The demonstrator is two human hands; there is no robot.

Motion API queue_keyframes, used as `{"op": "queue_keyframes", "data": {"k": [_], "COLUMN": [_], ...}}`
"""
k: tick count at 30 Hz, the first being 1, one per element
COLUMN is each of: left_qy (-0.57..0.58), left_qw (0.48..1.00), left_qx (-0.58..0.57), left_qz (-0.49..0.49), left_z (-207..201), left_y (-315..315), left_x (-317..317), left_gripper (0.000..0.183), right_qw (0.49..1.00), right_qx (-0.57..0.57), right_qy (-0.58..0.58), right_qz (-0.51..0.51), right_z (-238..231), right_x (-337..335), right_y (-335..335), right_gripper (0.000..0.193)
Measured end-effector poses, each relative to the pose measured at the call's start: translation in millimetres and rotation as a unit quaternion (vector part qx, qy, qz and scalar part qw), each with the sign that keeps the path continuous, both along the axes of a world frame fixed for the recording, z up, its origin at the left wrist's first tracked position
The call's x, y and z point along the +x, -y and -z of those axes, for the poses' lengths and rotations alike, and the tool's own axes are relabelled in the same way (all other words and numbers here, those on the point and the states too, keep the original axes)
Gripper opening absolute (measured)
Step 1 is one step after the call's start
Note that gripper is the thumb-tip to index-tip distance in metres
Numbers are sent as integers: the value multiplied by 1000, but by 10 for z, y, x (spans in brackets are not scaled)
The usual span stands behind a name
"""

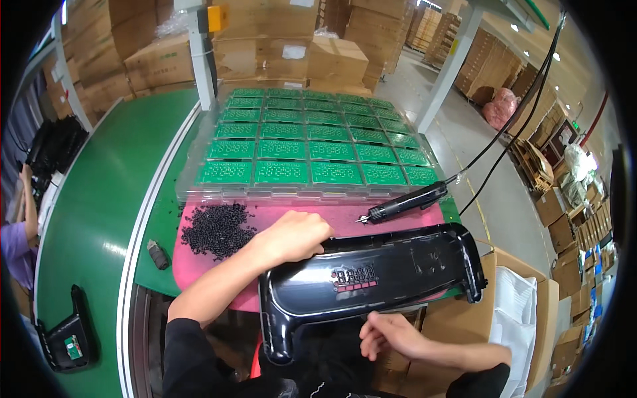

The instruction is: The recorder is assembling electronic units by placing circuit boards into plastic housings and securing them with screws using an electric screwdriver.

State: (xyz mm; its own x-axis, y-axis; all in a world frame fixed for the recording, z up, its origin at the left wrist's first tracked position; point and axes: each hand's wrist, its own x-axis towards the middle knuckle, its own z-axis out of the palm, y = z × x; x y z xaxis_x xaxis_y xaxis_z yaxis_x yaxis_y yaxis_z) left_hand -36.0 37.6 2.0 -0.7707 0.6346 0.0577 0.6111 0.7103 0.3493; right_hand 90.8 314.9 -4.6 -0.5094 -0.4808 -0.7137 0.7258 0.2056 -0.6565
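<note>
A glossy black plastic housing (312, 292), with two legs at its ends and a cut-out for digits and a row of slots near its middle, lies tilted in front of me. My left hand (298, 235) is closed over its far edge, the fingertips hidden behind it. Just below the near edge is my right hand (391, 336), its fingers loosely bent and apart, with nothing seen in them. An electric screwdriver (408, 202) lies beyond the housing on a pink mat (292, 211). Left of it, a heap of small black pieces (217, 231) covers the mat's corner.
Clear trays (192, 174) of green circuit boards (282, 172) stand at the back. On the green conveyor (99, 219) at left rests another black housing (70, 331) holding a board. A co-worker's arm (28, 205) shows far left. An open carton (541, 331) stands at right.
</note>
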Motion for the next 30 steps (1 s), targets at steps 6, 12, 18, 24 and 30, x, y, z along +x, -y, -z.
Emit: {"op": "queue_keyframes", "data": {"k": [6, 12, 18, 24, 30], "left_qy": [54, 21, -11, -24, -144], "left_qw": [997, 999, 999, 984, 890], "left_qx": [-9, 37, 46, 132, 388], "left_qz": [-45, -14, -15, -117, -190], "left_z": [-14, -5, 25, -108, -148], "left_y": [220, 231, 269, 253, 247], "left_x": [43, -29, -22, -21, 21], "left_gripper": [24, 24, 21, 24, 39], "right_qw": [524, 533, 548, 450, 317], "right_qx": [223, 299, 325, 276, 226], "right_qy": [-811, -762, -740, -833, -917], "right_qz": [-137, -216, -217, -166, -83], "right_z": [-518, -192, -69, -217, -586], "right_x": [-1340, -2532, -2749, -2575, -1881], "right_y": [587, 848, 979, 820, 689], "right_gripper": [23, 39, 34, 17, 25]}}
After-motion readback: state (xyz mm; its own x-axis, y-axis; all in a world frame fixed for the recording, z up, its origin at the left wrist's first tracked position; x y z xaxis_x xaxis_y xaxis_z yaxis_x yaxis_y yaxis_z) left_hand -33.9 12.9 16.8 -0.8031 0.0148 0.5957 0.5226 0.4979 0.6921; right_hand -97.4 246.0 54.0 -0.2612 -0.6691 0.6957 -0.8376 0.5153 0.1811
